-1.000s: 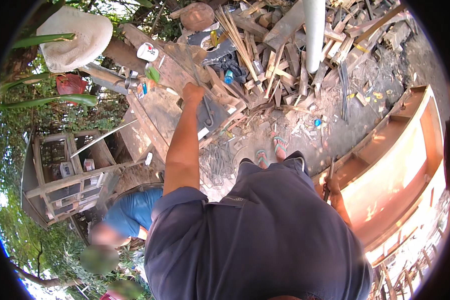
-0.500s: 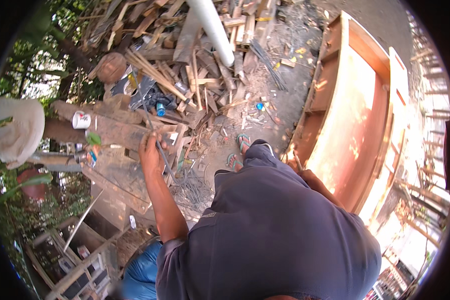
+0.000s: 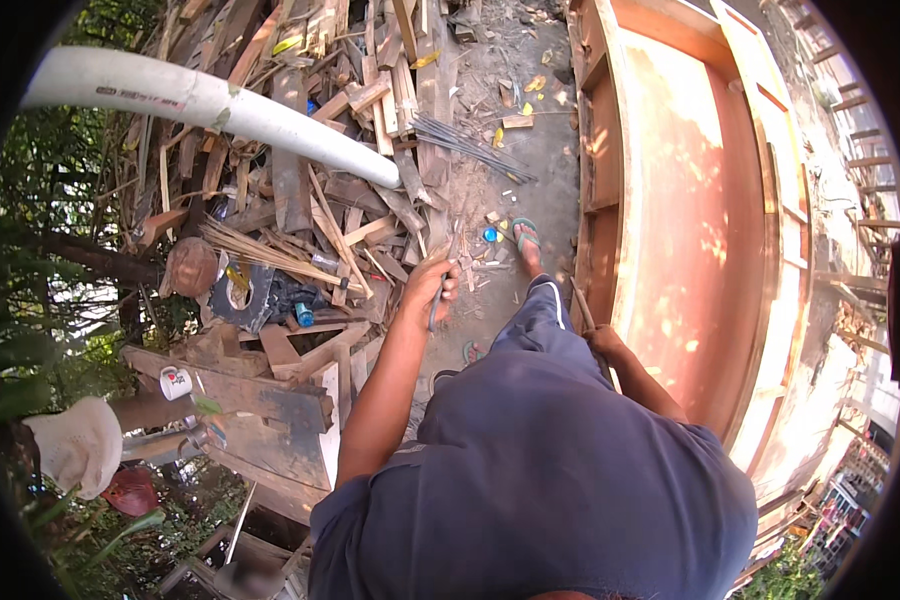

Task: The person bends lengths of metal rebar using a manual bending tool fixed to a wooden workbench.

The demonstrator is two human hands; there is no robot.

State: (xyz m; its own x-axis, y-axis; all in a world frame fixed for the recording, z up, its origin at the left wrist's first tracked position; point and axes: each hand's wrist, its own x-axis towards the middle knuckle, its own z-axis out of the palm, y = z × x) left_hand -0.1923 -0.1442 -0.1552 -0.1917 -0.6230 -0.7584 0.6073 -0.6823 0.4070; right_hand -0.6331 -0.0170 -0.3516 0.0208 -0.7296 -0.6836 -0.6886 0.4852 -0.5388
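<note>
My left hand (image 3: pixel 429 290) is out in front of me over the ground, its fingers closed around a dark metal rod (image 3: pixel 435 312). The rod pokes out above and below the fist and looks foreshortened. Down at my right side, my right hand (image 3: pixel 606 342) is wrapped round a thin wooden stick (image 3: pixel 582 304), partly hidden by the hand and my shirt. That hand is beside the near left edge of a large reddish-brown wooden cabinet frame (image 3: pixel 625 200) lying on its back.
A heap of scrap wood (image 3: pixel 300 130) covers the far left, with a pale pipe (image 3: pixel 270 120) slanting over it. Thin dark rods (image 3: pixel 470 148) lie on the ground ahead. A wooden workbench (image 3: pixel 260 420) holding a white cup (image 3: pixel 175 382) stands at left.
My left hand has swung right, off the workbench side, with the rod. My view has turned and my feet have stepped apart. The right hand still grips the stick.
</note>
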